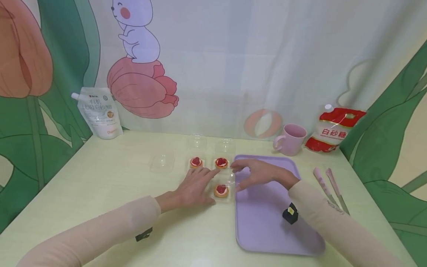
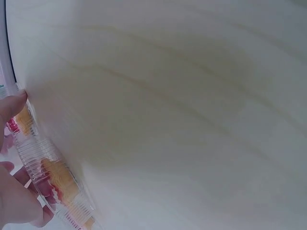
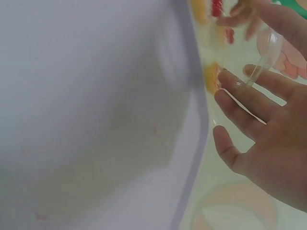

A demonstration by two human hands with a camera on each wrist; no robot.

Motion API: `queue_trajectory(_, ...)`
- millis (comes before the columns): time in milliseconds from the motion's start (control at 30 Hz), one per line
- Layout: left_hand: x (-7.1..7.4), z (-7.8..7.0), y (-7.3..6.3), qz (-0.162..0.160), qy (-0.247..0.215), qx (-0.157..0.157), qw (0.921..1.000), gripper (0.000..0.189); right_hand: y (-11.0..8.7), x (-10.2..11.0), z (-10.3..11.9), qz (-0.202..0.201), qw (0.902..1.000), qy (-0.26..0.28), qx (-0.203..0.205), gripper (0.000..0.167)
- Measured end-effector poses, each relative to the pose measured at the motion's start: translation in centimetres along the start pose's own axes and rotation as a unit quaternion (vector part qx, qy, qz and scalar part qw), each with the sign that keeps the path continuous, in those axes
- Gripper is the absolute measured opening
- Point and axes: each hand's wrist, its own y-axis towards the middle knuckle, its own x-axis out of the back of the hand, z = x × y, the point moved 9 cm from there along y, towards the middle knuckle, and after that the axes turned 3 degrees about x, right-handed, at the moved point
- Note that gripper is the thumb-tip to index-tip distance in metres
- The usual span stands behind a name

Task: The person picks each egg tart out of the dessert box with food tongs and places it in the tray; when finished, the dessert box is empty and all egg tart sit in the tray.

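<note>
Three small tarts with red topping and white cream sit in clear plastic boxes: a back left tart (image 1: pixel 196 162), a back right tart (image 1: pixel 221 163) and a front tart (image 1: pixel 221 191). Behind the back pair, their clear lids (image 1: pixel 197 142) stand raised. My left hand (image 1: pixel 197 189) spreads over the table with its thumb at the front box and its fingers by the back boxes; what lies beneath its palm is hidden. From the right, my right hand (image 1: pixel 258 172) reaches over the tray's edge, fingers loosely bent beside the front box's clear lid (image 3: pixel 268 60).
A purple tray (image 1: pixel 267 222) lies right of the boxes. Beyond it are two knives (image 1: pixel 328 185), a pink mug (image 1: pixel 293 139) and a red sugar bag (image 1: pixel 335 129). A clear plastic piece (image 1: pixel 162 162) lies left, and a white pouch (image 1: pixel 100 113) stands back left.
</note>
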Motion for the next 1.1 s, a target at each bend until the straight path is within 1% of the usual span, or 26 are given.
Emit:
queue_trajectory(167,0.1,-0.2,0.1,0.005,0.001,0.003,1.0000,0.089,-1.2,1.4,-0.5,-0.006,0.9999,-0.011,-0.009,0.078)
queue_trajectory(267,0.2,-0.2,0.1,0.008,0.008,0.006,0.9999,0.086,-1.7,2.1,-0.8,-0.014,0.9998,-0.012,-0.005,0.079)
queue_trajectory(433,0.2,-0.2,0.2,0.012,0.016,0.010,0.9998,0.084,-2.1,3.0,-0.5,-0.027,0.9996,-0.012,-0.003,0.079)
queue_trajectory(633,0.1,-0.2,0.2,0.012,0.022,0.012,0.9996,0.083,-2.2,3.6,-0.1,-0.037,0.9993,-0.010,0.000,0.076)
queue_trajectory(867,-0.1,-0.1,0.1,0.018,0.021,0.017,0.9995,0.085,-2.1,4.1,0.9,-0.044,0.9986,0.027,0.012,0.072)
queue_trajectory(967,0.0,-0.1,0.0,0.018,0.020,0.014,0.9995,0.088,-2.0,4.3,1.4,-0.044,0.9976,0.049,0.021,0.069)
queue_trajectory(1100,0.8,-0.2,-0.3,0.015,0.018,0.003,0.9997,0.095,-1.7,4.4,1.9,-0.041,0.9949,0.086,0.033,0.064)
